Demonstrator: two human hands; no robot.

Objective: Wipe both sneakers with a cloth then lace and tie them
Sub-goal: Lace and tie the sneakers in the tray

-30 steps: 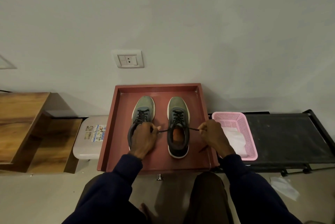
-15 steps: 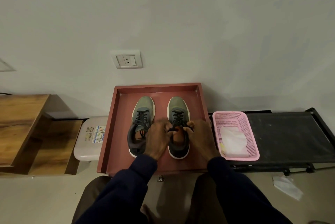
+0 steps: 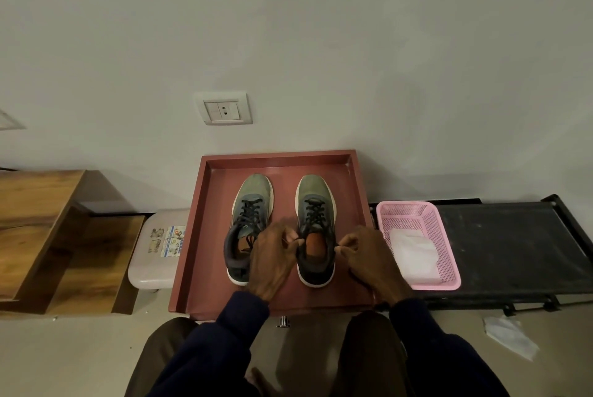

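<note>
The left hand point(image 3: 272, 260) and the right hand point(image 3: 369, 255) are each pinching an end of the black shoelace point(image 3: 313, 215) between curled fingertips, on either side of the collar of the olive-and-grey mesh sneaker with the orange insole point(image 3: 316, 191). That sneaker is sitting on the right of the reddish-brown square tray point(image 3: 205, 236), beside its matching laced sneaker point(image 3: 253, 188). A white cloth point(image 3: 412, 252) is lying in the pink plastic basket point(image 3: 446, 236) just beside the tray.
</note>
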